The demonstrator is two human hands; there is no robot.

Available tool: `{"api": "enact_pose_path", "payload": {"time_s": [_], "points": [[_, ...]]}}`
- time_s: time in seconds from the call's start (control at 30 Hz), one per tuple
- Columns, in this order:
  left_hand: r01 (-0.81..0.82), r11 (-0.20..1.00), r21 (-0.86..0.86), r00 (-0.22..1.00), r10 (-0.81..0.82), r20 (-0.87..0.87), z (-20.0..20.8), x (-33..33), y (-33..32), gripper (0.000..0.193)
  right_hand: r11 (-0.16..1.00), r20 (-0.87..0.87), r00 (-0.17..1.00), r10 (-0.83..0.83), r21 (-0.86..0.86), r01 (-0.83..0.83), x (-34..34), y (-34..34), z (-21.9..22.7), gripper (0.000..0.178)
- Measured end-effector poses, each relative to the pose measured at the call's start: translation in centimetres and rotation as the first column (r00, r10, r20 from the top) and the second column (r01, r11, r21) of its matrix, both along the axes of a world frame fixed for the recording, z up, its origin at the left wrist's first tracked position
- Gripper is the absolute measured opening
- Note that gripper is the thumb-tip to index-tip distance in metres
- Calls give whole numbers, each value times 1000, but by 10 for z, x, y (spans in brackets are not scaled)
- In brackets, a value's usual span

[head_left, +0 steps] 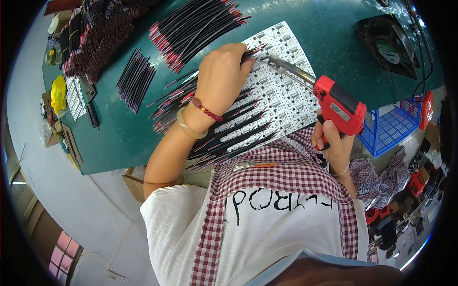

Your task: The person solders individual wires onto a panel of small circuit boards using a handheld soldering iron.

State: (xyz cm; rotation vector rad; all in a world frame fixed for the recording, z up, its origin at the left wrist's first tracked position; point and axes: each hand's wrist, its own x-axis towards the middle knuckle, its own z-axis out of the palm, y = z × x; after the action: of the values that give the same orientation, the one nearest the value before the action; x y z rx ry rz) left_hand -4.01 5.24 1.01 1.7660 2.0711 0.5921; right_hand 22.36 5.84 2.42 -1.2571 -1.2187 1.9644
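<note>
My right hand [336, 145] grips a red and black soldering gun [339, 107] by its handle. The long metal nose of the gun points left, its tip near the wire ends by my left hand. My left hand [222, 71], fingers pinched together, holds a thin black wire [248, 52] with a reddish end over the upper part of a white circuit board panel [286, 90]. Rows of small printed units cover the panel. Several black wires [238, 136] lie along its left and lower edge, with more beneath my left wrist. The exact contact at the tip is too small to tell.
On the green table [329, 28] lie a large wire bundle [195, 28], a smaller one [136, 78] and a heap of wires [102, 38] at far left. A black fan [389, 47] stands at right. A blue plastic basket [393, 126] is beyond the table's right edge.
</note>
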Motion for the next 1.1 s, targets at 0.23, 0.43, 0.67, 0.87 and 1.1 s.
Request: {"api": "enact_pose_path", "payload": {"time_s": [0.23, 0.43, 0.67, 0.87, 1.1], "points": [[-37, 999, -2, 999, 37, -8, -2, 2, -1, 16, 997, -41, 996, -75, -36, 74, 0, -3, 1, 23], [-45, 999, -8, 999, 45, -26, 1, 4, 0, 16, 1000, -18, 999, -28, -13, 28, 1, -5, -5, 15], [-46, 999, -19, 998, 45, -36, 0, 4, -1, 17, 996, -47, 998, -37, 74, 40, 5, -7, -8, 35], [-4, 999, -36, 999, 2, -53, 2, 2, -2, 18, 995, -64, 997, -54, 80, 59, 5, -9, -3, 38], [25, 954, 299, 997, -1, -80, 13, 4, -12, 15, 980, -209, 967, -145, 103, 169, 13, -6, 1, 35]]}}
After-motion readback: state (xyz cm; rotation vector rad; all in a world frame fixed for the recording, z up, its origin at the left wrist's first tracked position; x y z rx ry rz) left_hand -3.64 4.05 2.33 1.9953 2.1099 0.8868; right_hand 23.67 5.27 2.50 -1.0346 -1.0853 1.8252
